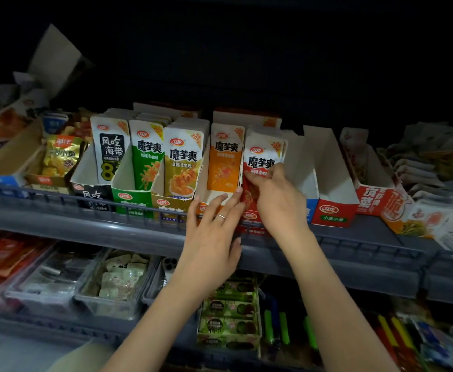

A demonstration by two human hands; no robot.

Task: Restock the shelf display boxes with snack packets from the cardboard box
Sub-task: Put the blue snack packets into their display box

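A row of open display boxes stands on the grey shelf (86, 218). My right hand (276, 202) pinches the front of a stack of red snack packets (261, 157) standing in the red display box (249, 217). My left hand (214, 232), with a ring on one finger, has straight fingers touching the front of the orange display box (212, 197), which holds orange packets (225, 159). To the left stand green packets (146, 154), olive packets (182, 162) and black-and-white packets (110, 149) in their own boxes. The cardboard supply box is not in view.
Right of the red box stand a blue box (311, 210) and a red-and-green box (335, 208), both showing no packets. Further right lie loose packets (421, 167). A low wire rail (139, 210) runs along the shelf front. The lower shelf holds clear bins (59, 283) and more snacks.
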